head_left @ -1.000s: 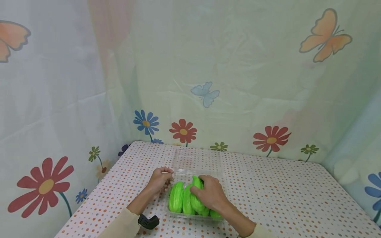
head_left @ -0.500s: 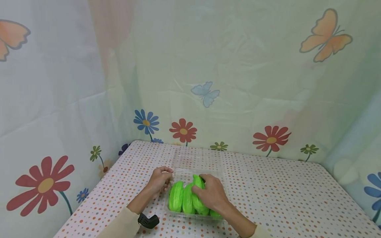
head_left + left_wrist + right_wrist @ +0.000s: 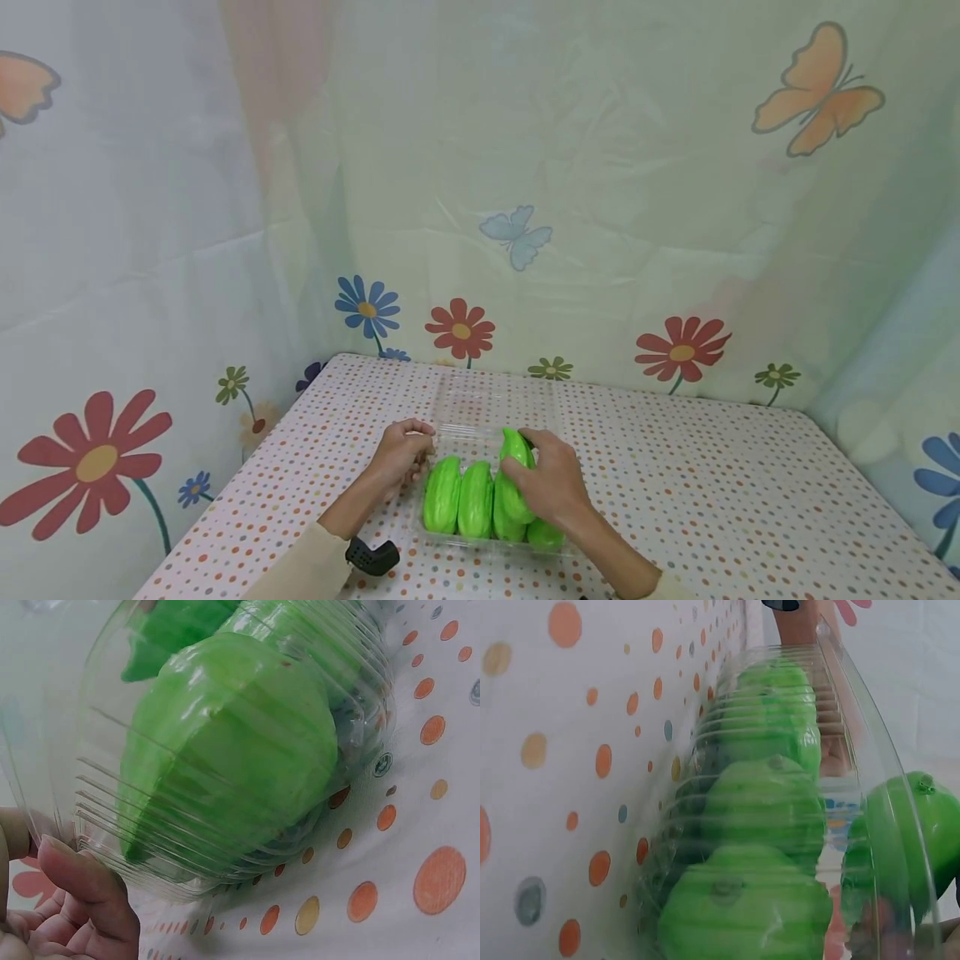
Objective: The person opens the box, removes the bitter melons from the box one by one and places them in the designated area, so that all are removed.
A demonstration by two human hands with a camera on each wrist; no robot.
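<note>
On the dotted tablecloth stands a clear plastic clamshell box [image 3: 457, 540], its lid [image 3: 495, 402] folded back behind it. Glossy, bright green ribbed gourd-like fruits lie side by side inside, among them the leftmost fruit [image 3: 442, 496], a second fruit [image 3: 475, 500] and a right-hand fruit [image 3: 546, 536]. My right hand [image 3: 558, 479] grips another green fruit [image 3: 515, 492] between thumb and fingers. The right wrist view shows this held fruit [image 3: 922, 832] raised above the others, by the box rim. My left hand [image 3: 403, 457] pinches the box's left edge, thumb [image 3: 79, 874] against the plastic.
The dotted table [image 3: 712, 492] extends to the right and behind the box. A flowered curtain [image 3: 600, 275] encloses the back and sides. A black device [image 3: 372, 558] sits by the left wrist.
My right hand has lifted its green fruit and shifted slightly to the right, uncovering another fruit beneath it. The left hand stays at the box's edge.
</note>
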